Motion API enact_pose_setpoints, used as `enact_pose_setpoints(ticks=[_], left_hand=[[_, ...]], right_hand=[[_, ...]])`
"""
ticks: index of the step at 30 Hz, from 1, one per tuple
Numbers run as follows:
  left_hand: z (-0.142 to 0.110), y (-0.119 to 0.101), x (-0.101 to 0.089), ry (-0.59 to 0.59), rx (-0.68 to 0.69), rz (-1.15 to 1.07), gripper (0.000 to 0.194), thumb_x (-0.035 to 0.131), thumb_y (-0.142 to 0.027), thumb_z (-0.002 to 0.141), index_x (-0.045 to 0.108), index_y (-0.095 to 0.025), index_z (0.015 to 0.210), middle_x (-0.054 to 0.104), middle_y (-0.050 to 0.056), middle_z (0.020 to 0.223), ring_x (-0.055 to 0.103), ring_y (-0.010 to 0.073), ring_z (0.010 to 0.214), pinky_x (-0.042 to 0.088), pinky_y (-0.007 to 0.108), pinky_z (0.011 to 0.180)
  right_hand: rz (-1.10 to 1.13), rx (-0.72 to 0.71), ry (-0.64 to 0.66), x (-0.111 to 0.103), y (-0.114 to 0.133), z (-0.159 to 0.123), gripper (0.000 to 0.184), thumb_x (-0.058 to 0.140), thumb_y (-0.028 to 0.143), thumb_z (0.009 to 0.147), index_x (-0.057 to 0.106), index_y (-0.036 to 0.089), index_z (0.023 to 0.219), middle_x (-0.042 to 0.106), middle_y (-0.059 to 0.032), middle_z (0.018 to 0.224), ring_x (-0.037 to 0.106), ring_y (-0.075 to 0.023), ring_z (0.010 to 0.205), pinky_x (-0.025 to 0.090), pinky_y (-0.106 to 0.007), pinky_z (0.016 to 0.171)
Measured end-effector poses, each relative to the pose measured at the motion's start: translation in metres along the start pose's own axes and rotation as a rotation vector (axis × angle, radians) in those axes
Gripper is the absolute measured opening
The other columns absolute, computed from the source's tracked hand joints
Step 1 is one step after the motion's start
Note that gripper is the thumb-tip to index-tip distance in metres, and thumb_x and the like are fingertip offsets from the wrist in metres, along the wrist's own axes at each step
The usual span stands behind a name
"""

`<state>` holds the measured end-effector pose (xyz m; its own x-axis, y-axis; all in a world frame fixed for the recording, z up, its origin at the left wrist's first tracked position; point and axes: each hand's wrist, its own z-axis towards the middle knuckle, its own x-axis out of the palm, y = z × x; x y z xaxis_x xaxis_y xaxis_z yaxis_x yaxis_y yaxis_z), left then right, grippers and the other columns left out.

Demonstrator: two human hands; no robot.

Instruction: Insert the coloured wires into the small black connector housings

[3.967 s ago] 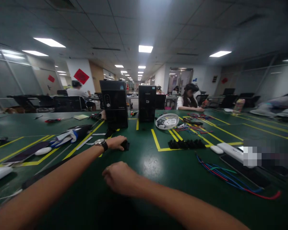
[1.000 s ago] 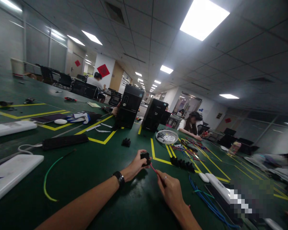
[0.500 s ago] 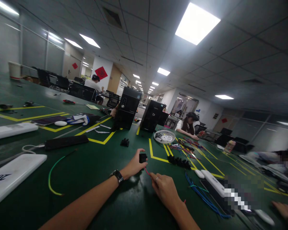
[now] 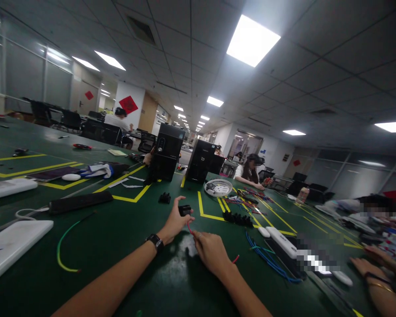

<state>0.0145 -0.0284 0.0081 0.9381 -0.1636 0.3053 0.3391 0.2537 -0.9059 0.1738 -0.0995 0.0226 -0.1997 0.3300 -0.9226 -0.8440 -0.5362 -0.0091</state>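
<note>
Head view: left hand (image 4: pixel 174 223) gripped small black block (image 4: pixel 185 210) above green surface (image 4: pixel 165 273); right hand (image 4: pixel 212 252) pinched red wire (image 4: pixel 189 227) near it; block looked light, rigid, best held by sides; wire seemed bendy, best pinched near tip.

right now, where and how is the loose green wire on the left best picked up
Best pinched at mid-bend, I'd say: the green wire is thin and lies curved on the table, uncovered. Come from above, closing across the strand. The left grip looks nearer but holds a black block, so it would need freeing first.
</note>
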Motion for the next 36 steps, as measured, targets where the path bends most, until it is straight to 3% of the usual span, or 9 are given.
enact_pose_setpoints(ticks=[3, 5, 11, 16, 20, 24, 29, 33, 36], left_hand=[[0.0, 0.001, 0.0, 0.042, 0.127, 0.168, 0.062, 0.066, -0.011, 0.065, 0.043, -0.024, 0.121, 0.063, 0.003, 0.089, 0.064, 0.0152, 0.079, 0.05, 0.029, 0.076], [0.0, 0.001, 0.002, 0.046, 0.137, 0.172, 0.062, 0.064, -0.01, 0.066, 0.041, -0.024, 0.122, 0.062, 0.003, 0.089, 0.064, 0.0153, 0.079, 0.051, 0.03, 0.077], [0.006, -0.004, 0.003, -0.081, -0.148, -0.105, 0.073, 0.059, -0.005, 0.071, 0.022, -0.028, 0.129, 0.062, 0.006, 0.093, 0.065, 0.0124, 0.062, 0.055, 0.037, 0.07], [0.013, -0.007, 0.0, -0.108, -0.157, -0.127, 0.069, 0.064, -0.006, 0.07, 0.027, -0.026, 0.125, 0.062, 0.006, 0.093, 0.067, 0.014, 0.065, 0.055, 0.035, 0.07], [0.025, -0.005, -0.012, -0.115, -0.159, -0.269, 0.051, 0.066, -0.03, 0.078, 0.035, -0.023, 0.118, 0.064, 0.008, 0.095, 0.068, 0.0172, 0.071, 0.055, 0.034, 0.07], [0.037, -0.005, -0.028, -0.229, -0.18, -0.29, 0.042, 0.044, -0.054, 0.087, 0.049, -0.015, 0.1, 0.065, 0.008, 0.076, 0.067, 0.0183, 0.058, 0.053, 0.031, 0.057], [0.04, 0.003, -0.026, -0.316, -0.14, -0.22, 0.034, 0.046, -0.044, 0.086, 0.056, -0.011, 0.084, 0.057, 0.002, 0.057, 0.057, 0.0132, 0.041, 0.048, 0.026, 0.044], [0.04, 0.009, -0.022, -0.374, -0.108, -0.201, 0.018, 0.052, -0.029, 0.081, 0.059, -0.012, 0.085, 0.055, -0.002, 0.053, 0.05, 0.0092, 0.036, 0.042, 0.019, 0.039], [0.041, 0.009, -0.022, -0.403, -0.117, -0.243, 0.018, 0.051, -0.025, 0.08, 0.058, -0.013, 0.091, 0.055, -0.001, 0.054, 0.051, 0.0094, 0.038, 0.042, 0.019, 0.04]], right_hand=[[0.059, 0.035, -0.048, -0.01, -0.003, 0.004, 0.028, 0.039, 0.022, 0.093, 0.066, 0.023, 0.1, 0.071, -0.0041, 0.086, 0.065, -0.0164, 0.081, 0.039, -0.022, 0.069], [0.081, 0.055, -0.079, -0.014, -0.003, 0.006, 0.028, 0.039, 0.022, 0.093, 0.067, 0.023, 0.098, 0.071, -0.0045, 0.087, 0.065, -0.0166, 0.082, 0.039, -0.022, 0.071], [0.131, 0.027, -0.083, 0.007, 0.003, 0.007, 0.026, 0.041, 0.02, 0.092, 0.062, 0.022, 0.107, 0.07, -0.0043, 0.086, 0.065, -0.0157, 0.078, 0.038, -0.021, 0.067], [0.183, 0.131, -0.084, 0.01, 0.0, 0.024, 0.021, 0.043, 0.02, 0.09, 0.062, 0.022, 0.096, 0.067, -0.0007, 0.071, 0.062, -0.0143, 0.065, 0.034, -0.021, 0.06], [0.303, 0.154, -0.065, 0.008, -0.001, 0.043, 0.019, 0.043, 0.017, 0.088, 0.062, 0.02, 0.09, 0.063, 0.0005, 0.064, 0.057, -0.0131, 0.058, 0.031, -0.02, 0.055], [0.468, 0.129, 0.002, 0.019, 0.006, 0.05, 0.025, 0.037, 0.022, 0.093, 0.061, 0.02, 0.088, 0.063, 0.0006, 0.067, 0.057, -0.0121, 0.06, 0.032, -0.019, 0.054], [0.483, 0.114, 0.075, 0.028, 0.015, 0.047, 0.029, 0.038, 0.028, 0.095, 0.063, 0.019, 0.084, 0.064, -0.0008, 0.069, 0.059, -0.0131, 0.063, 0.034, -0.02, 0.057], [0.472, 0.143, 0.019, 0.017, 0.01, 0.053, 0.036, 0.037, 0.029, 0.095, 0.065, 0.019, 0.075, 0.063, -0.0006, 0.064, 0.057, -0.0131, 0.06, 0.033, -0.022, 0.057], [0.451, 0.153, -0.042, 0.009, 0.008, 0.059, 0.039, 0.036, 0.03, 0.095, 0.065, 0.018, 0.071, 0.062, -0.0006, 0.061, 0.057, -0.0139, 0.059, 0.033, -0.023, 0.056]])
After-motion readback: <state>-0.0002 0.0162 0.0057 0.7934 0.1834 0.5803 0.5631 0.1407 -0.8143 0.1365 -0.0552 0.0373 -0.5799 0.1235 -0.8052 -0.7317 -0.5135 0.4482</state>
